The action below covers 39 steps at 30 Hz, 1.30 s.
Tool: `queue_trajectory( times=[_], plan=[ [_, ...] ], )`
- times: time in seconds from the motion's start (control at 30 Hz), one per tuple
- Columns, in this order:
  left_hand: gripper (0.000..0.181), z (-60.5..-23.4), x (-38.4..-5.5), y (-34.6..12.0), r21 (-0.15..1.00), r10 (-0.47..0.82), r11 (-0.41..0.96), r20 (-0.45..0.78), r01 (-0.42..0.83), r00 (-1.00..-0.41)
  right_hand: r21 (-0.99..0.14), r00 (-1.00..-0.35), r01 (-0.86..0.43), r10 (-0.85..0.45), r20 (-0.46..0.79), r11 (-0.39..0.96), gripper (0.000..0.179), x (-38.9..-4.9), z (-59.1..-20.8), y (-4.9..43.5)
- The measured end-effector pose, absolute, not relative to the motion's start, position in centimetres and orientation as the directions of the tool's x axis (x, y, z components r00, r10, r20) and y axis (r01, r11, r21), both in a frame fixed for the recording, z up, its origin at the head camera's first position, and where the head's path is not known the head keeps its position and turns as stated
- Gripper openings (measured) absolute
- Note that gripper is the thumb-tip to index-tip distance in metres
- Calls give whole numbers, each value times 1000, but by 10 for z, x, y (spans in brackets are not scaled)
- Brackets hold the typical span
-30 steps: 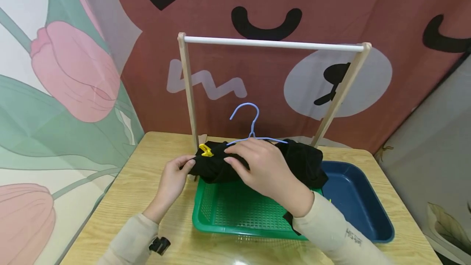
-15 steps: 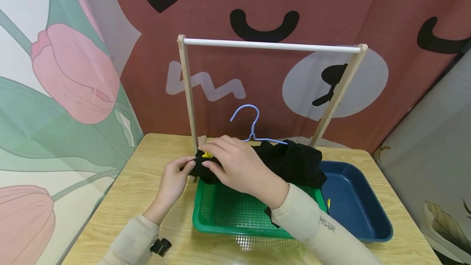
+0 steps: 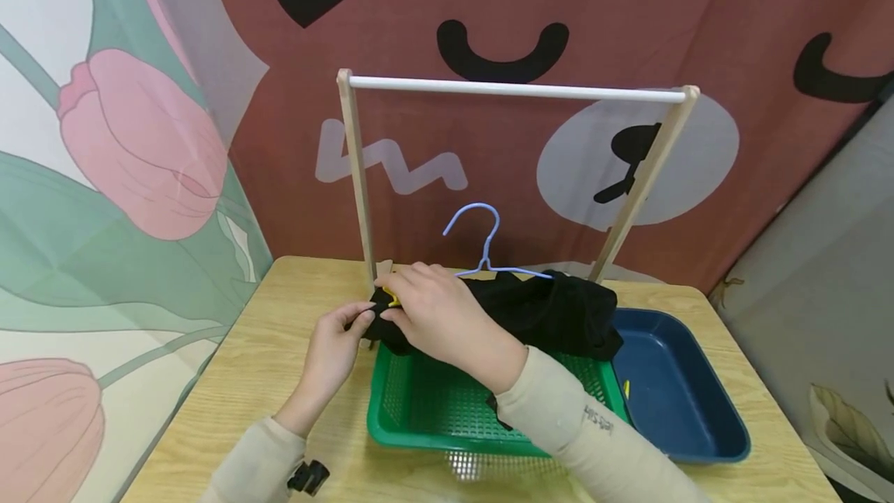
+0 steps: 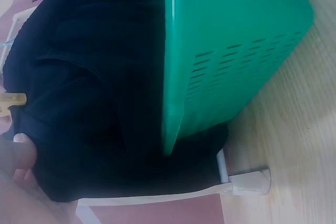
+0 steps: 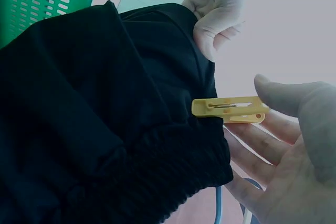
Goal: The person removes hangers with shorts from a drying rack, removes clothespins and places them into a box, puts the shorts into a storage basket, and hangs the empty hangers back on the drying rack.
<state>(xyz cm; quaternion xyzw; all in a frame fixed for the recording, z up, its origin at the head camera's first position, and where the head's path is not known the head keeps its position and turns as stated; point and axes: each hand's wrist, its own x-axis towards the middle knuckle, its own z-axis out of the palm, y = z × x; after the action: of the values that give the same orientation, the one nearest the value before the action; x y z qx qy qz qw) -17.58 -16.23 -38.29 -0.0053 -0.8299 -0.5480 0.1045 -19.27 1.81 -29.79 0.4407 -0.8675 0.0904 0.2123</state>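
Note:
Black pants (image 3: 538, 309) with a gathered elastic waistband lie bunched over the back of the green basket. A blue hanger (image 3: 486, 245) stands up from their top edge, its lower part hidden in the cloth. My left hand (image 3: 330, 348) pinches the pants' left corner between thumb and fingers. Close beside it, my right hand (image 3: 447, 320) holds the handle end of a yellow clothespin (image 5: 231, 107), thumb on one side and fingers behind. The clothespin's jaws overlap the waistband edge, as the right wrist view shows; the head view leaves it mostly covered by the right hand.
Around the pants stands a wooden rack with a white crossbar (image 3: 517, 89). The green basket (image 3: 454, 442) sits in front on the wooden table (image 3: 265, 355). To its right is a blue tray (image 3: 677, 371) with a small yellow piece (image 3: 626, 389) at its left side.
My right hand has moved left from the hanger's middle to the clothespin and taken hold of it. The hanger has shifted slightly right. My left hand keeps its pinch on the corner.

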Motion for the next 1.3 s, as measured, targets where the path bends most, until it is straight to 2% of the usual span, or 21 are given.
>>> queue_trajectory(
  times=[0.17, 0.5, 0.8, 1.3],
  plan=[
    [22, -383, -175, -160, 901, -110, 413, 196, 134, -974, 26, -487, -818, -715, 501, 575, 30, -194, -300, 18],
    [23, -378, -175, -156, 904, -115, 408, 188, 127, -975, -76, -445, -852, -639, 628, 519, 25, -196, -304, 25],
    [23, -373, -173, -152, 897, -120, 427, 179, 112, -977, -111, -395, -879, -577, 715, 464, 22, -194, -302, 29],
    [23, -373, -177, -148, 891, -145, 446, 166, 86, -975, -128, -408, -877, -576, 708, 463, 19, -173, -289, 48]
  ],
)
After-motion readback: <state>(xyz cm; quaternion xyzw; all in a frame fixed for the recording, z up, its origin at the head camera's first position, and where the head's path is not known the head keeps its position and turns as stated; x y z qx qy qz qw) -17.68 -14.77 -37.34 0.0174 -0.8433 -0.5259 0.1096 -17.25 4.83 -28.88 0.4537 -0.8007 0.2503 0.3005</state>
